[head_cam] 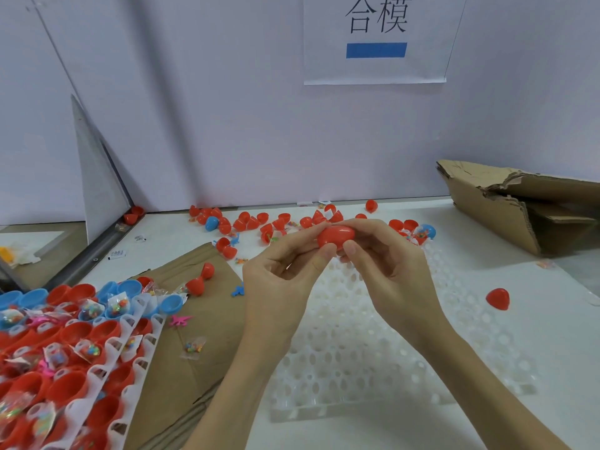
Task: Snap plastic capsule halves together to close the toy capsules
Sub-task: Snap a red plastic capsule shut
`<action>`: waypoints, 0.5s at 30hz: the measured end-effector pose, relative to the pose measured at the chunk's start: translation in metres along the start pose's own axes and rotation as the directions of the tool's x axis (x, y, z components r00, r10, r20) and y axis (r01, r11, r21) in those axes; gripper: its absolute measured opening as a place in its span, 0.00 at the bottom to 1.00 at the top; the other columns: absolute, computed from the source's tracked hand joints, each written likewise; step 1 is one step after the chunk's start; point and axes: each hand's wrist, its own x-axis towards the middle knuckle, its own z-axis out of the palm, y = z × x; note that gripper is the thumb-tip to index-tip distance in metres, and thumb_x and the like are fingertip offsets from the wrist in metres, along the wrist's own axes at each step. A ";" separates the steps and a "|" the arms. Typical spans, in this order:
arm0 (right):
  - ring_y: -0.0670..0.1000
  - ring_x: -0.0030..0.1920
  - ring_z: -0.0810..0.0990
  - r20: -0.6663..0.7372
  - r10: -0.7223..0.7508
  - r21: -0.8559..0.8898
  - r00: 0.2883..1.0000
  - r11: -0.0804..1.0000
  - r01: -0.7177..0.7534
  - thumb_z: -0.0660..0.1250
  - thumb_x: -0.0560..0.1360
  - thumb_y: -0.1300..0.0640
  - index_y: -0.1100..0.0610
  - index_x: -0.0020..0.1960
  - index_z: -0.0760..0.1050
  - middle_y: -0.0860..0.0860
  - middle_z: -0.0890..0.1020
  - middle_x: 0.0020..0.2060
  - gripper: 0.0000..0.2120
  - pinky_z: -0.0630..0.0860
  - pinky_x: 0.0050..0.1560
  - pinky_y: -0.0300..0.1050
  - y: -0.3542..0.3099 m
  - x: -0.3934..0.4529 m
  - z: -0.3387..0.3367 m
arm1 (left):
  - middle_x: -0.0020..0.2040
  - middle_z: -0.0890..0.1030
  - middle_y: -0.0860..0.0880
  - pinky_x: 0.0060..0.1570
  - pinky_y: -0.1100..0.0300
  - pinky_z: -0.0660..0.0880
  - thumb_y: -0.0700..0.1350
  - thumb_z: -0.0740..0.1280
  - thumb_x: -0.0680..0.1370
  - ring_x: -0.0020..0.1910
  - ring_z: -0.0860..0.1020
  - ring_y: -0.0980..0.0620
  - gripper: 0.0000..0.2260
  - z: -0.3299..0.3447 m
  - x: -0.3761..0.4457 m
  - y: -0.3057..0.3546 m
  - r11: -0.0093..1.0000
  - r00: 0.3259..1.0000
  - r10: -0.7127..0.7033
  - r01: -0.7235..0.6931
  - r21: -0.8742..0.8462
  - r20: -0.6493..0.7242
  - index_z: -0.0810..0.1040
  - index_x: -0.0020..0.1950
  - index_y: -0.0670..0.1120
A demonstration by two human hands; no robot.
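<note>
A red capsule (336,237) is held above the table between both hands. My left hand (285,277) pinches its left end with thumb and fingers. My right hand (386,271) grips its right end, thumb on the near side. The two halves look joined; the seam is hidden by my fingers. Several loose red halves (253,222) and a blue one (211,223) lie along the back wall. A single red half (497,298) sits at the right.
A white holed tray (357,368) lies under my hands. At the left, white trays (107,368) hold red and blue halves with small toy bags. Flat cardboard (194,352) lies beside them. A torn cardboard box (519,206) stands at the back right.
</note>
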 end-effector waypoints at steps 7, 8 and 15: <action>0.33 0.55 0.77 -0.010 -0.185 -0.370 0.983 0.914 0.168 0.67 0.79 0.57 0.58 0.64 0.79 0.44 0.80 0.54 0.14 0.73 0.57 0.26 0.001 -0.001 0.001 | 0.50 0.88 0.49 0.57 0.62 0.80 0.45 0.77 0.73 0.53 0.86 0.49 0.13 0.001 0.001 -0.002 0.999 0.999 -0.038 0.038 0.010 -0.039 0.87 0.57 0.48; 0.32 0.55 0.75 -0.001 -0.207 -0.427 0.978 0.885 0.187 0.68 0.79 0.59 0.60 0.65 0.79 0.44 0.79 0.54 0.15 0.71 0.59 0.25 0.002 -0.002 0.002 | 0.51 0.88 0.48 0.59 0.60 0.80 0.44 0.77 0.74 0.53 0.86 0.48 0.13 0.000 0.001 -0.003 0.999 0.998 -0.049 0.049 -0.001 -0.042 0.87 0.57 0.46; 0.44 0.47 0.76 0.085 -0.204 -0.570 0.975 0.793 0.216 0.75 0.75 0.47 0.59 0.62 0.78 0.48 0.80 0.50 0.21 0.73 0.54 0.29 0.008 -0.007 0.005 | 0.53 0.87 0.41 0.53 0.61 0.82 0.50 0.75 0.74 0.53 0.87 0.44 0.13 -0.001 0.004 -0.007 0.906 0.926 -0.374 0.377 -0.192 0.051 0.88 0.51 0.42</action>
